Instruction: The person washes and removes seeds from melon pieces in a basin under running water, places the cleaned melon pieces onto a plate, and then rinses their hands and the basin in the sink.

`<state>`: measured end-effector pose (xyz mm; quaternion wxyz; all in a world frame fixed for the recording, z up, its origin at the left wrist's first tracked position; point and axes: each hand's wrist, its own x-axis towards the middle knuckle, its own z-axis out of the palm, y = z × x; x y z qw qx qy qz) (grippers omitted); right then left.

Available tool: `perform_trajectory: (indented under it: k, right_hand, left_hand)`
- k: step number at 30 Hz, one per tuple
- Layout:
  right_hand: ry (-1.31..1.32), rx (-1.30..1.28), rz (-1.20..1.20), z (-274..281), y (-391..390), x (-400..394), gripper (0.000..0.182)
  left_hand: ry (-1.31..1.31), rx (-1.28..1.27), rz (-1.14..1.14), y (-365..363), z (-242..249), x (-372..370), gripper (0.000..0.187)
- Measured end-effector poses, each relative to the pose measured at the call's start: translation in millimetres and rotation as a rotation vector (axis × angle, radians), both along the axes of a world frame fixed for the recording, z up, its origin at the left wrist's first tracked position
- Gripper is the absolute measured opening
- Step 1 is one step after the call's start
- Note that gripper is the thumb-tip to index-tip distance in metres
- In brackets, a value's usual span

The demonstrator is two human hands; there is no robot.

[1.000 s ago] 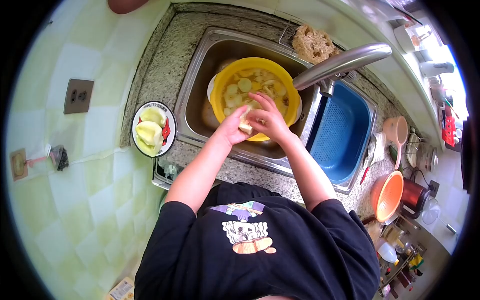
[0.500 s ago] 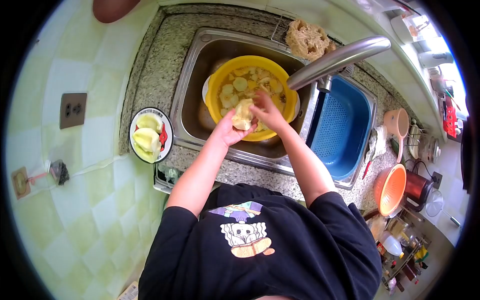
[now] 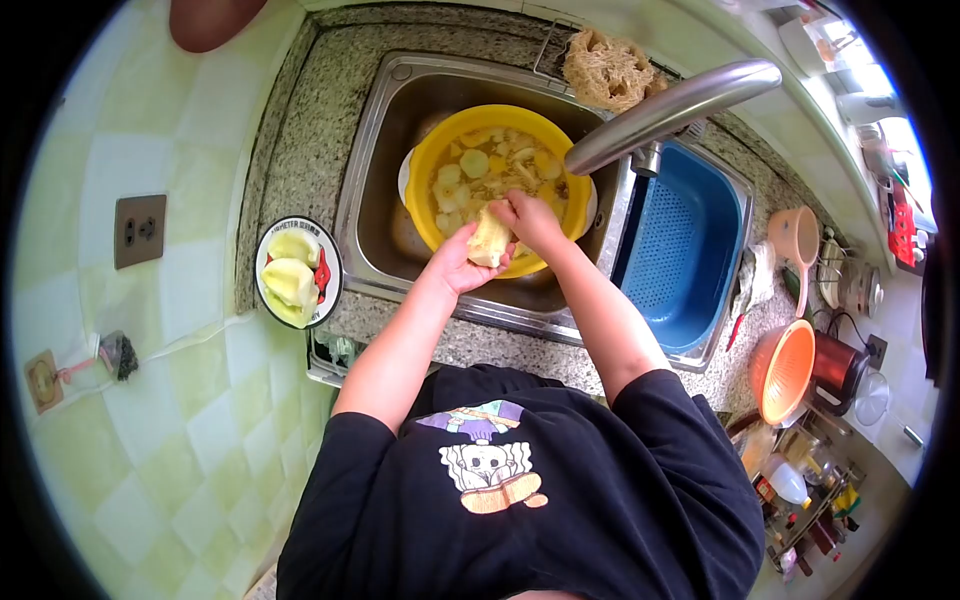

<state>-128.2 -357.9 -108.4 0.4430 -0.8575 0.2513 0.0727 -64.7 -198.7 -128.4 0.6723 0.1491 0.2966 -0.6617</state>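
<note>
My left hand (image 3: 460, 262) is closed around a pale yellow piece of fruit (image 3: 489, 238), holding it from below over the near rim of a yellow basin (image 3: 422, 172). At the piece's upper end, the fingers of my right hand (image 3: 535, 220) are bent and pressed against it. Whether they hold anything else is hidden. In the basin is cloudy water with round pale slices (image 3: 474, 163) and several stringy yellowish bits. The basin stands in the steel sink (image 3: 390, 130). The fruit's exact kind is not clear.
Pale green-yellow pieces (image 3: 290, 282) lie on a dark-rimmed plate (image 3: 262, 287) at left. The faucet (image 3: 670, 115) reaches over the basin's right side. A blue perforated basket (image 3: 685, 250) fills the second sink bowl. A loofah (image 3: 608, 70) sits behind; an orange colander (image 3: 782, 372) stands at right.
My right hand's fingers have closed in from a spread position onto the upper end of the fruit piece. The piece is turned a little more upright. My left hand stays nearly in place.
</note>
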Motion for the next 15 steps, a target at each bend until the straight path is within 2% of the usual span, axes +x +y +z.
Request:
perform_trajectory:
  k: [2,5,8,9,11,13,15]
  right_hand:
    - [0.044,-0.11,0.035,0,-6,3,0.037]
    - [-0.13,-0.108,-0.144,-27,-8,4,0.032]
    - [-0.329,0.042,-0.326,-34,-6,4,0.035]
    - [-0.219,0.318,-0.343,-33,-8,0,0.035]
    - [0.023,0.865,-0.363,8,-3,-5,0.036]
    - [0.003,0.949,-0.323,10,2,-13,0.036]
    - [0.003,0.937,-0.265,10,-1,-14,0.035]
  left_hand:
    - [-0.033,0.029,-0.024,-1,7,1,0.046]
    - [-0.134,0.097,-0.038,-4,15,3,0.045]
    - [-0.181,0.038,0.002,-4,19,6,0.04]
    - [-0.234,0.035,0.015,-5,20,5,0.04]
    - [-0.391,0.019,0.004,-7,28,3,0.04]
    - [-0.599,-0.009,-0.047,-11,35,-1,0.044]
    - [-0.657,0.027,-0.105,-14,33,-3,0.041]
